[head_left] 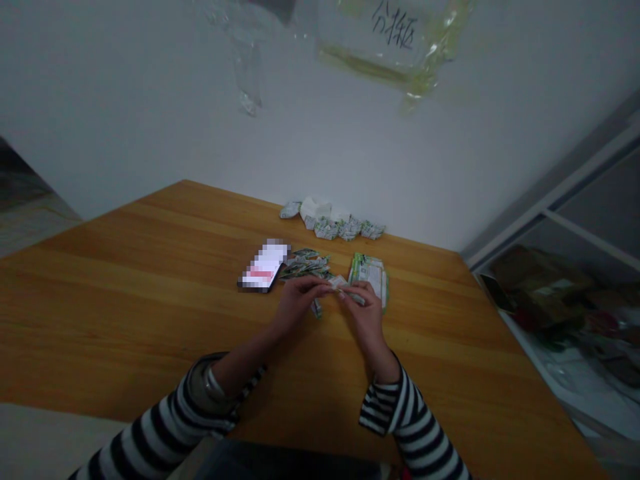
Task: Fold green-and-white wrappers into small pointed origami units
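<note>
My left hand (297, 303) and my right hand (365, 313) meet above the wooden table (150, 300), their fingertips pinching a narrow folded strip of green-and-white printed paper (344, 287) between them. Just beyond my left hand lies a loose pile of similar folded strips (305, 264). A stack of green-and-white printed paper (369, 275) sits under and behind my right fingers. A small folded piece (317, 308) stands near my left hand. Farther back, a row of folded paper shapes (333, 223) lines the wall.
A phone (264, 265) with a pixelated screen lies left of the paper pile. A clear plastic bag with handwritten characters (385, 33) hangs on the white wall (150, 100). Right of the table, a framed glass panel (590, 213) stands before brown packages.
</note>
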`<state>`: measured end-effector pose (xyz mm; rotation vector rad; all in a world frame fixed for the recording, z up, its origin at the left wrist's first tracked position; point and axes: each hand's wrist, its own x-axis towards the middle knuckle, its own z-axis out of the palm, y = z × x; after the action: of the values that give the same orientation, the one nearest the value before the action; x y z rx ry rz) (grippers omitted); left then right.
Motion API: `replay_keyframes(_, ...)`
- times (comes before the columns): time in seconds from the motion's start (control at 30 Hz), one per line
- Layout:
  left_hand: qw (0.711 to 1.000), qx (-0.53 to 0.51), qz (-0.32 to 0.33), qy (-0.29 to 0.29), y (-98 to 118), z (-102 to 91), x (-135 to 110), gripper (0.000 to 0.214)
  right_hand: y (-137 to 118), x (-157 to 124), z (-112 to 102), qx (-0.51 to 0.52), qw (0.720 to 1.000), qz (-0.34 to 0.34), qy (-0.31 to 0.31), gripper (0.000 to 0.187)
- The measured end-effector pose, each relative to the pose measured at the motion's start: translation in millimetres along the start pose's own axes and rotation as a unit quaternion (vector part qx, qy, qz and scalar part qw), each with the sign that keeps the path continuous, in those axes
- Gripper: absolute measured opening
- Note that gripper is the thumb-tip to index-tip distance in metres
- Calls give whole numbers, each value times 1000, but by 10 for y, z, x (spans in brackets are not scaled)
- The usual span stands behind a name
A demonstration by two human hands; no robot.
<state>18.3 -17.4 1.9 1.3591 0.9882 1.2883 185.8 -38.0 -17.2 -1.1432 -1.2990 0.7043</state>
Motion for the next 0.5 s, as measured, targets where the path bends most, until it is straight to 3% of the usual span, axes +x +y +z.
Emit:
replay_keyframes(0.13, 999, 37, 17, 30, -25, 10, -26, 15, -18, -38, 48, 101, 987, 127, -18, 24)
replay_keyframes(0.2, 999, 35, 21, 25, -45, 24, -31, 17, -41, -51, 70, 134, 980, 150, 2, 26)
replay_keyframes(0.5, 998, -58, -33, 13, -41, 123, -68, 28, -129, -64, 141, 111, 987, 68, 94, 33)
